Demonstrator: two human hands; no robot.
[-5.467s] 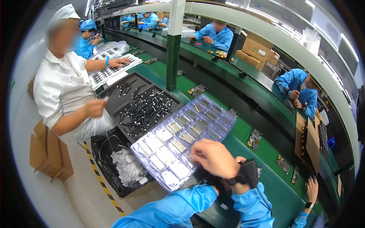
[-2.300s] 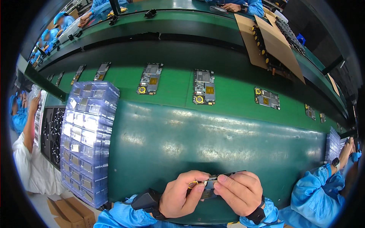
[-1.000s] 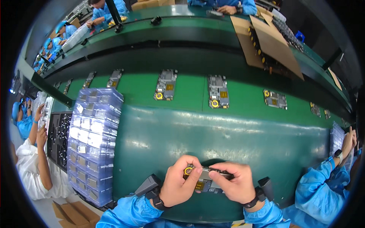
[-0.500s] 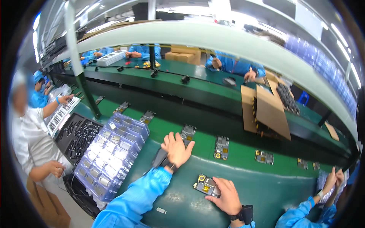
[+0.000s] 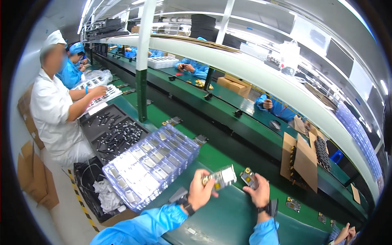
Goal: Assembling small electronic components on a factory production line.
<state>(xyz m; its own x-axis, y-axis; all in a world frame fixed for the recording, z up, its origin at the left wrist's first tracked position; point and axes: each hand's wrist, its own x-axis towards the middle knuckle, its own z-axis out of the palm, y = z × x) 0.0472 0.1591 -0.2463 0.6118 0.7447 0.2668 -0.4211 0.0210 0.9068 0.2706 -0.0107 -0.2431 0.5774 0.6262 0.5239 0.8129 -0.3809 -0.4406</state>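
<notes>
My left hand (image 5: 199, 192) grips a circuit board (image 5: 222, 178), raised above the green bench; a bright reflection covers part of its face. My right hand (image 5: 260, 191) pinches a second, dark circuit board (image 5: 247, 179) with a yellow round part at its corner. The two boards are held close together but apart. To the left of my hands lies a stack of clear plastic trays (image 5: 159, 163) with flat silvery pieces in their pockets. A small pale piece (image 5: 191, 231) rests on the bench (image 5: 220, 220) below my hands.
More boards lie along the green belt, such as one board (image 5: 292, 204) at the right. A black tray (image 5: 134, 130) of small black parts sits beyond the trays, near a person in white (image 5: 57, 110). Cardboard (image 5: 306, 163) stands at right. Another person's hands (image 5: 347, 233) show lower right.
My left hand has picked up a board from the belt. My right hand has lifted its board off the bench. The view has turned left.
</notes>
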